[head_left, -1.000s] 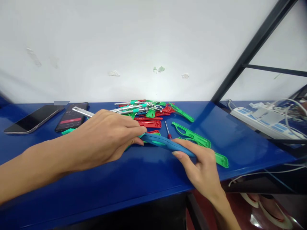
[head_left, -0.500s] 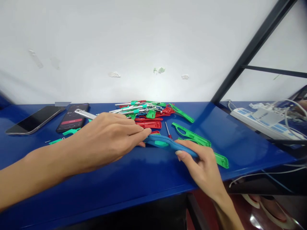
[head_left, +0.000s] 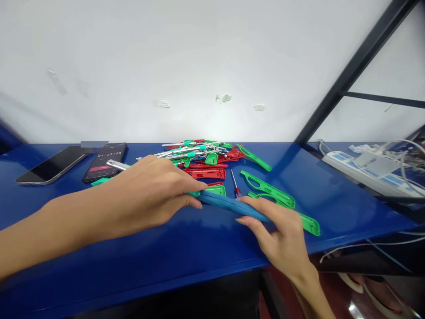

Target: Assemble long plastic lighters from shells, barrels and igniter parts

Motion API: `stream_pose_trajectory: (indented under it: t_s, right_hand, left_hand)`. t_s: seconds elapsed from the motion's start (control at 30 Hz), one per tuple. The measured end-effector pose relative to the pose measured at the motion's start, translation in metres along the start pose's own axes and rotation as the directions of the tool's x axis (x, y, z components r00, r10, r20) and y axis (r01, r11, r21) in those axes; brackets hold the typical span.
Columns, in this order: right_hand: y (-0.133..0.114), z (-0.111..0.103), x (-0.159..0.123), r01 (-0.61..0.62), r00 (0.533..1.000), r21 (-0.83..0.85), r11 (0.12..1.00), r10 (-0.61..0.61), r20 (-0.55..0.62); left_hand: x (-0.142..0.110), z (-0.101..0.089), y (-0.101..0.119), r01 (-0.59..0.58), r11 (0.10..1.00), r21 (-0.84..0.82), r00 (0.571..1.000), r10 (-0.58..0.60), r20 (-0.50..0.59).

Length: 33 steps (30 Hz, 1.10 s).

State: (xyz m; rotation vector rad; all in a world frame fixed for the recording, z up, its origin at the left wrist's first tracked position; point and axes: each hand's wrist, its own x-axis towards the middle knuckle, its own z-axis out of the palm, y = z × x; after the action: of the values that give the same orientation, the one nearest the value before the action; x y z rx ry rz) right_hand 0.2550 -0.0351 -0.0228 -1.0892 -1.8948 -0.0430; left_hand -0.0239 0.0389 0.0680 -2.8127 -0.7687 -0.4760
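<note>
A long-neck lighter (head_left: 229,204) with a blue handle is held between both my hands above the front of the table. My left hand (head_left: 156,188) is closed around its front part, and the silver metal tube sticks out beyond that hand to the left. Fingers and thumb of my right hand (head_left: 282,230) pinch the handle's rear end. The handle's narrow edge, with a seam along it, faces me. Behind it lies a small screwdriver (head_left: 235,184) with a dark red handle. Green handle halves (head_left: 272,191) rest right of the screwdriver, and a red handle half (head_left: 207,173) lies to its left.
A pile of metal lighter tubes and coloured parts (head_left: 189,152) lies near the wall. Two phones (head_left: 51,165) rest at the left, one showing a running timer. On the right, beyond a black metal frame (head_left: 348,66), sits a white power strip (head_left: 372,170) with cables.
The lighter has rolled in my hands, so its seamed edge shows instead of the broad side with the green trigger. My left thumb has come into view below it. The view has shifted slightly.
</note>
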Motion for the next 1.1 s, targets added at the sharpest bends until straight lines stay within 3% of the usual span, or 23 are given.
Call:
stream_pose_trajectory:
  t_s: [0.1,0.23,0.47,0.63,0.77,0.93,1.1]
  right_hand:
    - [-0.001,0.006,0.001,0.024,1.0,-0.036,0.999,-0.024,0.003]
    - [-0.002,0.008,0.001,0.036,0.999,-0.02,0.999,-0.036,0.023]
    - [-0.003,0.0,0.0,-0.166,0.983,0.318,0.933,0.183,-0.025]
    - [-0.006,0.002,0.001,-0.205,0.967,0.422,0.883,0.25,-0.053]
    - [-0.007,0.001,-0.001,-0.252,0.946,0.601,0.759,0.323,-0.01]
    - [-0.006,-0.003,-0.001,-0.208,0.969,0.445,0.871,0.247,-0.03]
    - [-0.001,-0.009,0.0,-0.175,0.976,0.361,0.916,0.209,-0.059]
  left_hand:
    - [0.001,0.007,0.006,-0.012,1.0,-0.022,0.993,0.014,0.117]
    - [0.003,0.009,0.015,0.018,0.984,-0.179,0.969,0.027,0.246]
    - [0.003,0.014,0.004,0.117,0.959,-0.259,0.962,-0.044,0.269]
    - [0.001,0.015,0.005,0.075,0.982,-0.176,0.983,-0.044,0.176]
    - [0.005,0.011,0.009,0.002,0.992,-0.124,0.991,0.015,0.131]
    - [0.006,0.012,0.006,-0.102,0.994,0.043,0.993,0.1,0.055]
    - [0.007,0.011,0.003,-0.114,0.979,0.169,0.992,0.12,-0.027]
